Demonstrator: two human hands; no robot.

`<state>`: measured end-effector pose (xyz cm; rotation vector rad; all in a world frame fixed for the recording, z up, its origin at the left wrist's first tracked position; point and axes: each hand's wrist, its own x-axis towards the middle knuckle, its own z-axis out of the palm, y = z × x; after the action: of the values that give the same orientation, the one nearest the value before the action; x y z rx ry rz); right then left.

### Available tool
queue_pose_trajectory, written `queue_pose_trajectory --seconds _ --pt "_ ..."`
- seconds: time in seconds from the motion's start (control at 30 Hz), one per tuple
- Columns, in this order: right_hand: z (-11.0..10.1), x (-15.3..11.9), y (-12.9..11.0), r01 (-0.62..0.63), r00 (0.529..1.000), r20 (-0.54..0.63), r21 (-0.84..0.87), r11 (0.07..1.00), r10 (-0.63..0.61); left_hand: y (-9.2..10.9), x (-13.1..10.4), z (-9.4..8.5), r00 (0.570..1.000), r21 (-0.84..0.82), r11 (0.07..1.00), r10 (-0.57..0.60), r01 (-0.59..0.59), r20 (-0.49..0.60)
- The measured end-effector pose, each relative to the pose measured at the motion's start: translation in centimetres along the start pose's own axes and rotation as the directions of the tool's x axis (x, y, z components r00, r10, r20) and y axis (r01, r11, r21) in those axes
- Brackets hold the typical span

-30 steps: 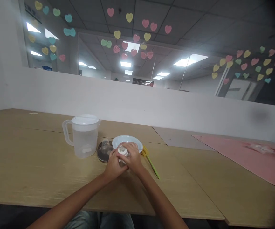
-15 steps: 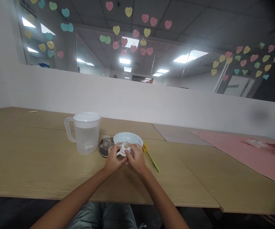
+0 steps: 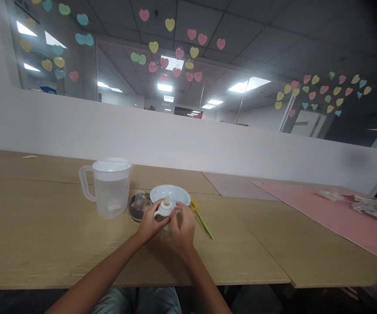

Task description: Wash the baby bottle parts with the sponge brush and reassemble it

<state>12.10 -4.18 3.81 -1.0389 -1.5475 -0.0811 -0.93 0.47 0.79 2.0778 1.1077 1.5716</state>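
Observation:
My left hand (image 3: 150, 222) is closed around the left side of what looks like a baby bottle (image 3: 166, 209), with a white collar, a looped white handle and a clear teat on top. At its right side, my right hand (image 3: 184, 221) has thumb and fingers pinched against the edge. The bottle's lower part is mostly hidden by the hands. Just behind it sits a white bowl (image 3: 170, 190). To the left, a dark round dish (image 3: 136, 213) holds a clear dome-shaped cup (image 3: 140, 199).
A translucent lidded pitcher (image 3: 111, 196) with liquid stands left of the dish. Yellow-and-green tongs or a similar slim tool (image 3: 204, 222) lie right of the bowl. A pink cloth (image 3: 309, 209) covers the right side of the table (image 3: 60, 235), with crumpled fabric (image 3: 376, 209) on it.
My right hand has loosened from its two-handed hold on the collar and shifted to its right edge, uncovering the teat. The view has turned slightly right.

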Motion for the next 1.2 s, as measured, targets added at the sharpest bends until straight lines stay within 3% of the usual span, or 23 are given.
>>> queue_pose_trajectory --seconds 0.17,0.33,0.47,0.6,0.77,0.9,0.93,1.03,1.07,1.1,1.2 --pt "0.3 1.6 -1.1 -0.149 0.959 0.254 0.084 0.985 0.124 0.1 -0.1 -0.1 0.997 -0.078 0.995 -0.061 0.064 0.039" --pt "-0.6 1.6 -2.9 -0.194 0.953 0.228 -0.046 0.980 0.200 0.3 -0.4 -0.4 0.994 -0.092 0.990 -0.100 0.104 0.047" --pt "-0.9 4.0 -1.8 -0.175 0.942 0.286 -0.025 0.984 0.175 0.6 -0.8 -0.6 0.981 -0.103 0.976 -0.184 0.189 0.062" --pt "-0.9 4.1 -1.0 -0.176 0.852 0.514 0.108 0.978 0.096 0.6 -1.2 -0.6 0.978 -0.153 0.968 -0.189 0.200 0.084" --pt "-2.1 1.9 -1.5 -0.134 0.886 0.457 0.077 0.988 0.085 0.2 -1.6 -0.4 0.981 -0.173 0.966 -0.187 0.192 0.044" --pt "-2.0 3.7 -0.6 -0.175 0.899 0.419 0.072 0.982 0.129 0.2 -1.8 -0.4 0.981 -0.116 0.975 -0.192 0.191 -0.002" --pt "-1.8 4.4 -0.2 -0.159 0.887 0.450 0.096 0.983 0.100 0.2 -1.7 -0.4 0.980 -0.101 0.976 -0.197 0.195 -0.006" --pt "-0.9 5.5 0.7 -0.138 0.765 0.644 0.184 0.973 -0.014 0.2 -1.6 -0.4 0.983 -0.067 0.980 -0.186 0.185 -0.002" --pt "-0.6 5.5 0.8 -0.135 0.758 0.652 0.183 0.974 -0.018 0.1 -1.6 -0.4 0.984 -0.064 0.982 -0.180 0.180 0.004" --pt "-0.2 5.3 0.8 -0.137 0.771 0.637 0.165 0.977 0.000 0.2 -1.5 -0.4 0.984 -0.066 0.981 -0.180 0.181 0.011" --pt "1.3 4.1 0.4 -0.130 0.878 0.466 0.013 0.991 0.109 0.4 -1.6 -0.3 0.976 -0.094 0.971 -0.218 0.218 0.011"
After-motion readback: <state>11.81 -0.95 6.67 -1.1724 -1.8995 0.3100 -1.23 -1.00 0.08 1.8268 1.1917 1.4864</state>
